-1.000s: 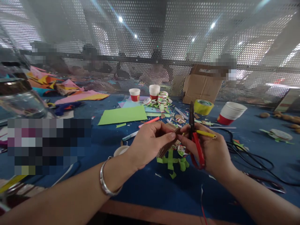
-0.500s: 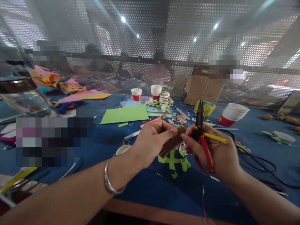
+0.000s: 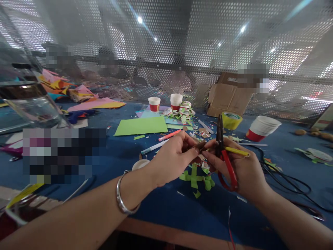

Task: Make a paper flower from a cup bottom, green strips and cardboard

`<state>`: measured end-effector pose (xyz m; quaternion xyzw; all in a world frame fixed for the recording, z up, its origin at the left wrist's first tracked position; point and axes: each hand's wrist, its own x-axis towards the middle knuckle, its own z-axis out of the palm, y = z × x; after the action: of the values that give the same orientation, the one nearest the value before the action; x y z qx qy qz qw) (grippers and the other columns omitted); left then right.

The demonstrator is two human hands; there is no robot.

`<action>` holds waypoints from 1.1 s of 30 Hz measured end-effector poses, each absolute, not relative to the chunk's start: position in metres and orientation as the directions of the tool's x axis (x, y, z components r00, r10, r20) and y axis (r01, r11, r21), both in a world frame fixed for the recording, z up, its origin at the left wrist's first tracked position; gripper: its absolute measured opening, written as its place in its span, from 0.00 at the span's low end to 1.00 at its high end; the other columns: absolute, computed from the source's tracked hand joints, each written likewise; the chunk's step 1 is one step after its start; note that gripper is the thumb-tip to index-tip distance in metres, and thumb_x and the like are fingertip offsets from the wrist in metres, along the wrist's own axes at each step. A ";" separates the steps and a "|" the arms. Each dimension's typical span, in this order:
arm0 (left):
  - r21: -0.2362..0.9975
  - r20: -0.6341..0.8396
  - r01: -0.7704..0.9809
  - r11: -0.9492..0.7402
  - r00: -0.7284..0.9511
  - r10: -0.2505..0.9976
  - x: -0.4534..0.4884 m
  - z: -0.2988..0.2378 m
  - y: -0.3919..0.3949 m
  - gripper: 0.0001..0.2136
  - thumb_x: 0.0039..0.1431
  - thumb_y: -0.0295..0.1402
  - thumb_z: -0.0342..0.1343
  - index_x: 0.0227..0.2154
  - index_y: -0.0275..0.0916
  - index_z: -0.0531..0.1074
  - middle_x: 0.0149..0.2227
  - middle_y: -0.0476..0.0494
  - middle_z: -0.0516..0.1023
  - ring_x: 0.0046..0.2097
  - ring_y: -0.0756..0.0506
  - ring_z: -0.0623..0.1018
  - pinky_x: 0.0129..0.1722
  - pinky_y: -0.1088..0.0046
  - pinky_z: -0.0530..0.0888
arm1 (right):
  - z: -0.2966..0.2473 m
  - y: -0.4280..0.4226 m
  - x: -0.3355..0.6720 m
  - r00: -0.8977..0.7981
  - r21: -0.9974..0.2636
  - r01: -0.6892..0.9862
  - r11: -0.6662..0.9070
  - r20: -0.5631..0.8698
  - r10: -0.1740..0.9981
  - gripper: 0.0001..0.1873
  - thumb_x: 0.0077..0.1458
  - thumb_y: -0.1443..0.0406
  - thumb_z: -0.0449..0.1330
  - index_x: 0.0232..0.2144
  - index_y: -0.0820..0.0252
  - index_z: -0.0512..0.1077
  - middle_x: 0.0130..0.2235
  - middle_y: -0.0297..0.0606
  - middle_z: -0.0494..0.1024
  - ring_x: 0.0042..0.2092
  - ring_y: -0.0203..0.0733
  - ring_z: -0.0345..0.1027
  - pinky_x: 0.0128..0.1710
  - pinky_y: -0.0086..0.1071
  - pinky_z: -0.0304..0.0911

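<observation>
My left hand [image 3: 173, 158] pinches one end of a small brown paper piece [image 3: 199, 146] above the blue table [image 3: 166, 208]. My right hand [image 3: 240, 166] pinches the other end of it with its fingertips. That same hand also carries red-handled scissors [image 3: 224, 156], blades closed and pointing up, and a thin yellow stick [image 3: 236, 151] that juts to the right. Green paper strips [image 3: 195, 177] lie on the table just below both hands. A silver bangle [image 3: 122, 201] sits on my left wrist.
A green sheet [image 3: 142, 125], paper cups [image 3: 154, 103], a pile of cut cup rims [image 3: 182, 111], a yellow tape roll [image 3: 231, 119], a cup stack [image 3: 262, 127] and a cardboard box [image 3: 229, 95] stand further back. Black cables [image 3: 286, 177] run on the right. A glass jar [image 3: 28, 104] stands left.
The brown piece has turned nearly end-on and shows much smaller between my fingers. Both hands stay together; the view has drifted slightly.
</observation>
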<state>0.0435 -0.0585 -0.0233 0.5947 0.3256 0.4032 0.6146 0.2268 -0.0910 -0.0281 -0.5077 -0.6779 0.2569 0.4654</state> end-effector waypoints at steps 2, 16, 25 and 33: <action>0.991 0.115 -0.111 -0.072 0.445 0.888 0.043 -0.023 -0.057 0.09 0.60 0.35 0.60 0.35 0.40 0.66 0.36 0.43 0.79 0.38 0.46 0.80 0.44 0.63 0.76 | -0.027 -0.092 0.224 -0.014 -0.846 0.409 0.341 0.368 0.930 0.16 0.53 0.56 0.71 0.41 0.55 0.73 0.28 0.30 0.77 0.24 0.36 0.73 0.25 0.28 0.71; 0.945 0.312 -0.024 -0.327 0.372 0.874 0.044 -0.022 -0.057 0.05 0.59 0.31 0.61 0.33 0.39 0.70 0.42 0.41 0.80 0.46 0.44 0.79 0.47 0.65 0.74 | -0.024 -0.088 0.222 -0.036 -0.971 0.137 0.198 0.195 0.980 0.15 0.53 0.55 0.70 0.26 0.58 0.73 0.19 0.30 0.74 0.19 0.34 0.67 0.17 0.25 0.63; 0.931 0.353 -0.073 -0.358 0.430 0.831 0.043 -0.017 -0.064 0.05 0.60 0.30 0.62 0.29 0.39 0.71 0.49 0.41 0.81 0.54 0.44 0.78 0.54 0.66 0.73 | -0.034 -0.090 0.225 -0.041 -0.991 -0.078 0.110 0.114 0.993 0.14 0.51 0.58 0.72 0.31 0.59 0.73 0.20 0.29 0.75 0.16 0.34 0.67 0.13 0.24 0.63; 0.961 0.227 -0.249 -0.120 0.462 0.857 0.049 -0.018 -0.064 0.08 0.56 0.29 0.65 0.28 0.36 0.70 0.48 0.40 0.81 0.51 0.45 0.79 0.53 0.66 0.73 | -0.029 -0.095 0.226 -0.049 -0.987 -0.081 0.141 0.145 0.988 0.15 0.49 0.61 0.73 0.36 0.57 0.72 0.20 0.26 0.75 0.15 0.32 0.67 0.14 0.22 0.64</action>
<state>0.0489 -0.0641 -0.0183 0.5967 0.2550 0.4516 0.6124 0.2264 -0.0952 -0.0288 -0.4291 -0.5284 0.4954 0.5396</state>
